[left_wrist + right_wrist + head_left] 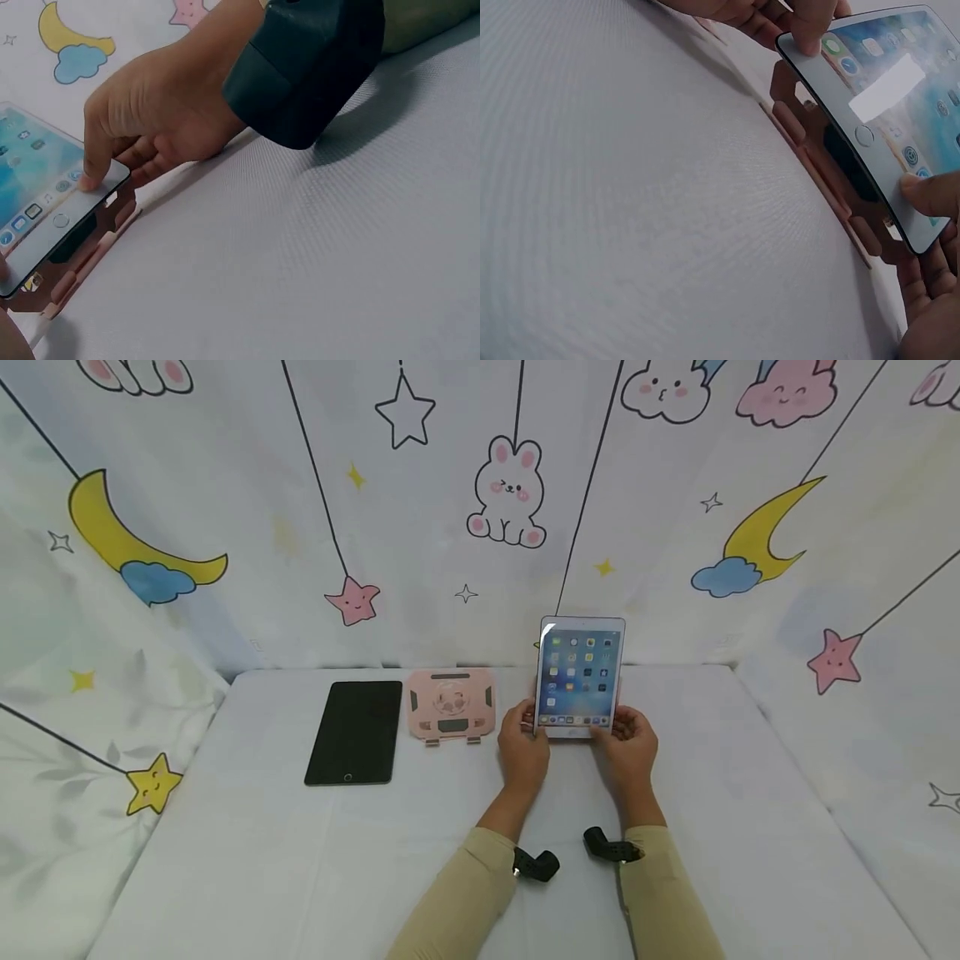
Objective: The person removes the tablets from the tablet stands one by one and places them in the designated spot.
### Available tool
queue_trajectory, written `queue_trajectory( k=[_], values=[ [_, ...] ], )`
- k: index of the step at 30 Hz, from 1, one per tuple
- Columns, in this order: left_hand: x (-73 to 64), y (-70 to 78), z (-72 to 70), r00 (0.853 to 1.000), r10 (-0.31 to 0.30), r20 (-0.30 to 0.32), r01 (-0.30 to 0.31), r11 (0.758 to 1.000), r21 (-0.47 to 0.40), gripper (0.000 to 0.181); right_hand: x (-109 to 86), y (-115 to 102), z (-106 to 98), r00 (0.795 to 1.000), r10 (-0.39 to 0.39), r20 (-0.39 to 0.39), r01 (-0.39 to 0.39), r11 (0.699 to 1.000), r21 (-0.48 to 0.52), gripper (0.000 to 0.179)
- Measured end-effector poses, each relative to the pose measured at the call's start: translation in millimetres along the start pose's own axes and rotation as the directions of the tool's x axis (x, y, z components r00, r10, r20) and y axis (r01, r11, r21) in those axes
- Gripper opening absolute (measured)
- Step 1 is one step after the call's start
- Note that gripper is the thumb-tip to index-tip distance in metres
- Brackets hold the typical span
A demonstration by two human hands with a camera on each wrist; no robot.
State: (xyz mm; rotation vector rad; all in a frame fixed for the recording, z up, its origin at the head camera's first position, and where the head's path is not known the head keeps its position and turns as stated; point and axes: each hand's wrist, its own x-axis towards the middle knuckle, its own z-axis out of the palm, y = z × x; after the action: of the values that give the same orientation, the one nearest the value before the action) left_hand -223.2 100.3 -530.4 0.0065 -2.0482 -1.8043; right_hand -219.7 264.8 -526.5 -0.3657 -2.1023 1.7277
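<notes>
A white tablet (577, 681) with a lit screen of app icons is tilted upright in both hands. My left hand (525, 750) holds its lower left corner, the thumb on the front border. The lower right corner is gripped by my right hand (628, 750), thumb on the front and fingers behind; this hand (161, 105) also shows in the left wrist view. Behind the tablet is a pink case part (784, 82) with cutouts. Its lower edge stands apart from the tablet's edge; how they meet higher up is hidden.
Left of the hands, a pink case piece (452, 706) with tabs lies on the white table (300, 877). Beside it lies a black tablet (356, 731) with a round button. A patterned curtain (420, 527) hangs behind the table. Each wrist bears a black camera (536, 865).
</notes>
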Motion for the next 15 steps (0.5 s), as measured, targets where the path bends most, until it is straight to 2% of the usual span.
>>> queue_trajectory(
  k=[5, 9, 15],
  values=[
    [-2.6, 4.5, 2.8, 0.999, 0.043, 0.020, -0.043, 0.999, -0.006, 0.050, 2.3, -11.7, -4.9, 1.000, 0.027, -0.001, -0.026, 0.999, 0.042, 0.050],
    [-4.1, 11.4, 4.8, 0.995, 0.083, 0.051, -0.082, 0.996, -0.029, 0.050, 6.1, -21.4, -12.0, 0.998, 0.053, 0.022, -0.055, 0.992, 0.114, 0.051],
    [-8.8, 27.9, 9.1, 0.989, 0.078, 0.124, -0.070, 0.995, -0.064, 0.051, 15.5, -31.9, -33.6, 0.995, 0.085, 0.044, -0.093, 0.967, 0.238, 0.051]
  ],
)
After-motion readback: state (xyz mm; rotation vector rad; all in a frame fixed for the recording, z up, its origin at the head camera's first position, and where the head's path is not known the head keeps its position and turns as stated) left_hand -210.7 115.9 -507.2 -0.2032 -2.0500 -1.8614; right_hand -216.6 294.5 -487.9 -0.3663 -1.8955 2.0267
